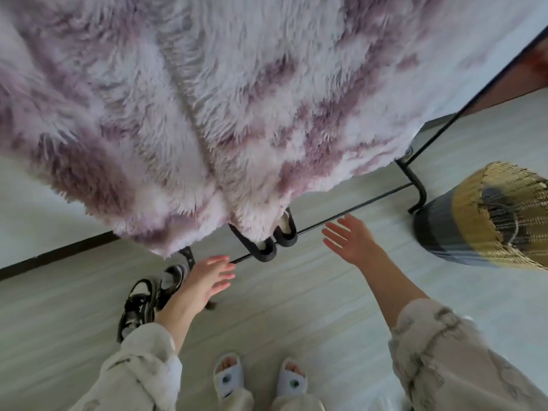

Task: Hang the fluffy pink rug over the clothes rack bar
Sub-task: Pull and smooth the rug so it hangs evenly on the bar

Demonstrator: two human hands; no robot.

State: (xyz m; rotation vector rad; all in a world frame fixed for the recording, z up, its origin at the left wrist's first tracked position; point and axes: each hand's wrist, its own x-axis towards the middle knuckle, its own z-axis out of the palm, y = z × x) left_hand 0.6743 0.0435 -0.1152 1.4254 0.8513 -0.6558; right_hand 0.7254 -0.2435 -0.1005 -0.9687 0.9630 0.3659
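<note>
I see the rug filling the upper part of my view, draped and hanging down in two fluffy pink-and-white folds that meet along a seam in the middle. The top bar is out of my view, so I cannot see where the rug rests on it. The rack shows as a black upright at the right edge and a thin low rail running across the floor under the rug's hem.

My left hand hangs below the hem, fingers straight and loose, holding nothing. My right hand is spread out to the right of it, palm forward, also holding nothing and clear of the rug. Both sleeves are pale and patterned.

Two dark slippers sit by the low rail, partly under the hem. Black-and-white sandals lie on the floor at the left. A woven basket stands at the right, near the rack's foot. My feet in pale slippers show at the bottom.
</note>
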